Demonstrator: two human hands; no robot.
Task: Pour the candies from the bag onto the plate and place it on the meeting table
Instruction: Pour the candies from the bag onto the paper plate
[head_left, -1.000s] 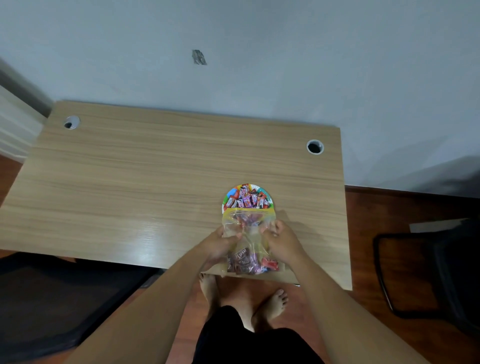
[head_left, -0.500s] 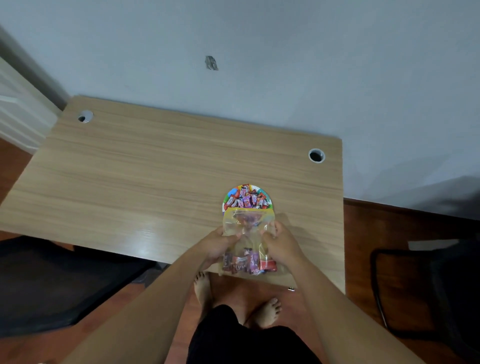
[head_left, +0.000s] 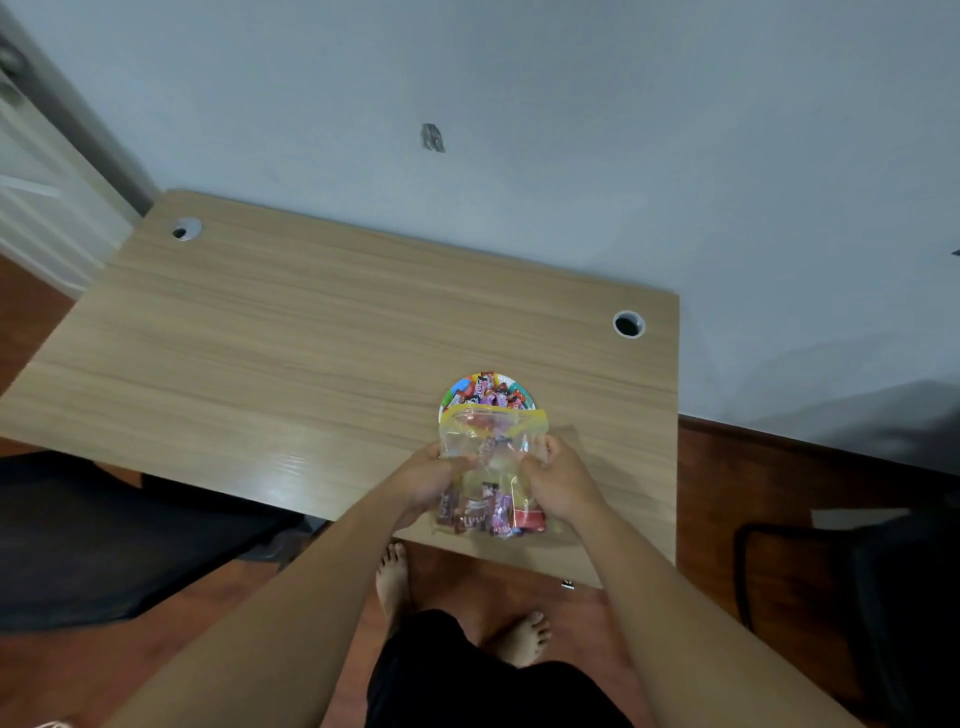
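A clear plastic candy bag (head_left: 488, 467) with a yellow zip edge lies tipped over the near part of a colourful round plate (head_left: 453, 396) on the wooden table (head_left: 291, 353). Wrapped candies (head_left: 491, 395) are piled on the plate. More candies (head_left: 485, 514) sit bunched in the bag's near end. My left hand (head_left: 428, 480) grips the bag's left side and my right hand (head_left: 558, 480) grips its right side, both near the table's front edge.
Two round cable holes sit in the table, one at the back left (head_left: 186, 228) and one at the right (head_left: 628, 324). A dark chair (head_left: 852, 587) stands to the right on the wooden floor. My bare feet (head_left: 395, 577) show under the table edge.
The view has shifted and tilted a little. Both hands keep hold of the bag over the plate, and the candies in the bag sit bunched lower toward its near end.
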